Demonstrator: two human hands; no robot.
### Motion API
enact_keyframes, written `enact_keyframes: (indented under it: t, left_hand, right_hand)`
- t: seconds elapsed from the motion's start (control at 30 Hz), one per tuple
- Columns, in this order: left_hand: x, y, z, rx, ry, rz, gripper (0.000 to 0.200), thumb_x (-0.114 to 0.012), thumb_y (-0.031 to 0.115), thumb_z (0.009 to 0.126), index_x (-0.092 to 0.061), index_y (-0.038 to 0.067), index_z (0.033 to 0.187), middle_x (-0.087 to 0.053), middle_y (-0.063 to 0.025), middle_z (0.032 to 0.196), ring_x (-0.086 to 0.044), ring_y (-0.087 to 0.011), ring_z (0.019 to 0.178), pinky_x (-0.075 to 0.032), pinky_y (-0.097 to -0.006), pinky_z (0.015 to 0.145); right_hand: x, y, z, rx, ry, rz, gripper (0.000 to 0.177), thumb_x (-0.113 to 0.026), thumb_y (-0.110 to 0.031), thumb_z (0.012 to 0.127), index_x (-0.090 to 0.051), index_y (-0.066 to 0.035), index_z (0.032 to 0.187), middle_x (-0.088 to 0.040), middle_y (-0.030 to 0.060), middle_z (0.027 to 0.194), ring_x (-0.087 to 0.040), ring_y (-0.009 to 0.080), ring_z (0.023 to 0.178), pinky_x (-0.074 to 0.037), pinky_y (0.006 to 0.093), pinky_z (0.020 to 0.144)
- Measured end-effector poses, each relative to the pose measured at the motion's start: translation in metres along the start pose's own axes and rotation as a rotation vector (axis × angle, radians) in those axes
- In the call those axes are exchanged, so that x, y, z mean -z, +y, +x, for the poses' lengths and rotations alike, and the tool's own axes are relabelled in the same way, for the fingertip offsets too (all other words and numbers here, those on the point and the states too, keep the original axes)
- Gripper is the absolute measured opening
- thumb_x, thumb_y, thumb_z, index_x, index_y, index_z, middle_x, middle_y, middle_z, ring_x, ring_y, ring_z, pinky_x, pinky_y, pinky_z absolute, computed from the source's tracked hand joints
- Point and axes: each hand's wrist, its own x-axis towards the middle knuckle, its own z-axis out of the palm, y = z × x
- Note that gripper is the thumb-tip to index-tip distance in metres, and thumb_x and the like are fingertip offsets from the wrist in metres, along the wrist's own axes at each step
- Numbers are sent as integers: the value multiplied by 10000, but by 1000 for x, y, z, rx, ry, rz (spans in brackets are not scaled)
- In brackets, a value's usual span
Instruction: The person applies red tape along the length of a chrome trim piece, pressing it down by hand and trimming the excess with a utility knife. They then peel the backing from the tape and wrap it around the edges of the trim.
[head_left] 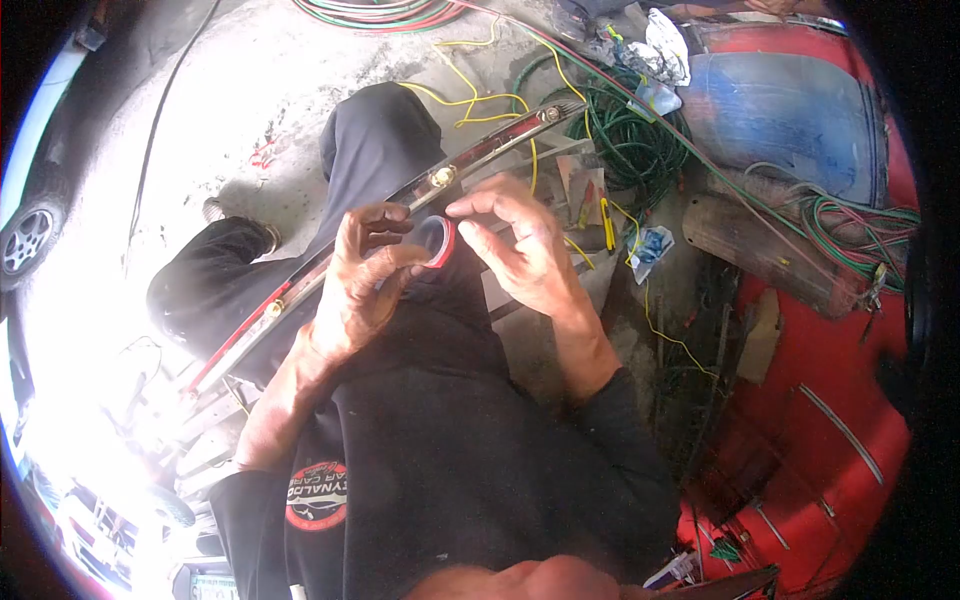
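My left hand [365, 265] holds a small roll of red-edged tape [437, 241] between thumb and fingers, its round opening facing up toward me. Close by on the right is my right hand [515, 240], with thumb and index finger curved and a little apart, their tips right at the roll's edge. A long, narrow red and chrome trim strip [480, 148] lies slantwise across the lap, beyond and below both hands. Round pale fittings [443, 177] sit along its length. The left forearm overlaps part of the strip.
Tangled green hose [640, 140] and yellow cord [470, 100] lie on the concrete floor. A yellow cutter [607, 224] rests to the right. Farther right are a blue-grey drum-like object [785, 120] and a red surface [830, 400]. A car wheel [30, 238] shows at far left.
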Motion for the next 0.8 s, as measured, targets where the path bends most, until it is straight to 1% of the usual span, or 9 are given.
enact_keyframes:
  t: [0.07,0.3,0.4,0.47,0.6,0.7,0.73,0.77,0.8]
  left_hand:
    - [1,-2,-1,10,-25,0,347,-806,-82,770,-727,120,1041,-515,-152,1285,-613,-295,1146,-579,-394,900]
    - [2,2,2,33,-54,-11,354,-790,-99,767,-728,117,1041,-516,-150,1284,-605,-300,1159,-571,-407,909]
    - [3,-1,-1,52,-53,-11,309,-796,-62,793,-727,102,1046,-527,-154,1277,-599,-308,1173,-555,-423,936]
    - [4,3,0,93,-58,-6,228,-800,7,833,-719,80,1034,-529,-162,1301,-592,-319,1188,-534,-438,973]
    - [8,15,7,120,-137,-69,153,-783,143,912,-698,44,992,-528,-180,1354,-578,-335,1219,-486,-466,1047]
    - [6,16,8,177,-183,-164,189,-763,205,945,-680,35,959,-530,-192,1384,-578,-334,1226,-474,-464,1064]
    - [5,16,6,191,-184,-155,197,-759,212,950,-678,32,952,-548,-184,1368,-580,-325,1224,-478,-455,1054]
    - [4,16,3,207,-186,-145,205,-754,219,956,-675,30,945,-567,-176,1351,-583,-316,1222,-481,-446,1043]
    - [3,15,0,224,-187,-135,215,-750,226,961,-672,27,938,-585,-168,1335,-585,-306,1221,-485,-436,1033]
  right_hand:
    - [1,2,-1,-22,-45,28,134,-681,8,922,-709,-15,1051,-650,90,1007,-640,209,983,-497,334,888]
    - [8,1,1,-46,-68,66,82,-678,33,909,-658,-10,975,-652,82,967,-643,196,945,-500,320,856]
    - [8,0,2,-36,-59,57,90,-680,38,901,-644,-13,966,-647,80,944,-640,195,920,-501,319,839]
    - [9,0,4,-40,-38,44,91,-683,37,898,-640,-13,961,-643,79,932,-638,195,905,-501,319,826]
    - [12,6,9,31,105,-99,100,-663,51,869,-594,-10,906,-600,99,855,-622,246,807,-509,357,764]
    - [22,17,9,-64,151,-134,60,-673,17,900,-640,-30,917,-647,68,887,-639,194,842,-503,317,755]
    - [28,32,13,25,215,-176,25,-669,-23,920,-659,-34,940,-659,57,867,-632,155,818,-499,302,746]
    - [35,38,13,-85,274,-138,40,-666,-59,936,-676,-24,953,-684,44,883,-624,123,818,-500,295,746]
    - [42,49,14,-138,332,-200,55,-662,-66,944,-678,-15,957,-689,38,878,-624,114,810,-502,286,739]
